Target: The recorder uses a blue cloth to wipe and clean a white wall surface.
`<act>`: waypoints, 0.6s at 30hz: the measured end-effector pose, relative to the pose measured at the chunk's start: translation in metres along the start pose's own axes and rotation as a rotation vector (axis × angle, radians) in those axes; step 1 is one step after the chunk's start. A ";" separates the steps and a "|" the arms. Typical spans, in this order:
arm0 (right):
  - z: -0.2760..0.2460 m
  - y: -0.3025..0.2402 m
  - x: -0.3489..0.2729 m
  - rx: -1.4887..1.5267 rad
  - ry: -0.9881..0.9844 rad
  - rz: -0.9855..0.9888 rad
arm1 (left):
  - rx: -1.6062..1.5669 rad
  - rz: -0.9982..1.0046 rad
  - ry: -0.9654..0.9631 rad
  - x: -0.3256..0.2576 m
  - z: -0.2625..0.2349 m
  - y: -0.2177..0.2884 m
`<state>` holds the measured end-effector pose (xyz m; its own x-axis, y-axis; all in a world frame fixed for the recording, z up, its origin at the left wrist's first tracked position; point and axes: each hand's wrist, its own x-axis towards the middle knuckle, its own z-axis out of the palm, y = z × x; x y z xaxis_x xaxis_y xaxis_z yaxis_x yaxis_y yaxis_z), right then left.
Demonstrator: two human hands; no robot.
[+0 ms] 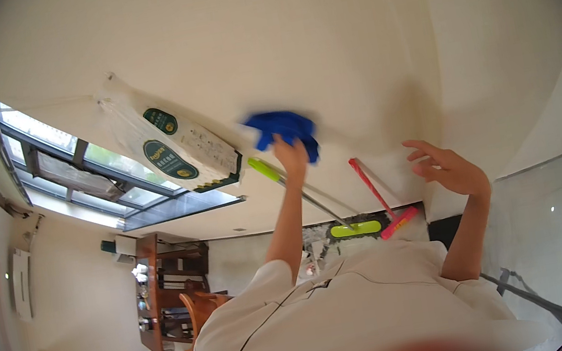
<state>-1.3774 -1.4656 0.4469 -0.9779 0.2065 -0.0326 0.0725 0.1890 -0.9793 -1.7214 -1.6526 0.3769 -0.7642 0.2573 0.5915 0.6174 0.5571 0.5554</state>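
My left hand (291,156) is closed around a bunched blue cloth (283,126) held up at the cream wall (337,25). The cloth's edges are slightly blurred, and whether it presses on the wall I cannot tell. Raised to the right, my right hand (455,170) is empty, with its fingers apart and a soft shadow on the wall near it. Just below the cloth is the lime-green grip of a flat mop (355,229). Between my two hands leans a pink-handled squeegee (399,221), its head low by the floor.
Left of the cloth, a white and green tissue pack (180,148) hangs in a clear bag from a wall hook. Further left is a dark-framed window (89,163). A wooden shelf (154,286) and a brown chair (203,309) stand at lower left. Metal poles (540,303) cross the lower right.
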 end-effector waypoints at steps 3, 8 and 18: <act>0.008 -0.002 0.025 0.035 -0.068 0.099 | -0.345 -0.071 -0.053 -0.066 0.003 0.015; 0.087 -0.022 0.086 0.028 -0.326 -0.034 | -0.412 -0.111 0.048 -0.080 -0.044 0.036; 0.215 -0.029 0.129 0.448 -0.447 -0.185 | -1.249 -0.713 -0.116 -0.121 -0.167 0.000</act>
<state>-1.5476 -1.6509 0.4285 -0.9605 -0.2281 0.1592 -0.0990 -0.2546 -0.9620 -1.5979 -1.8156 0.4026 -0.9468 0.3192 -0.0410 -0.1847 -0.4344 0.8816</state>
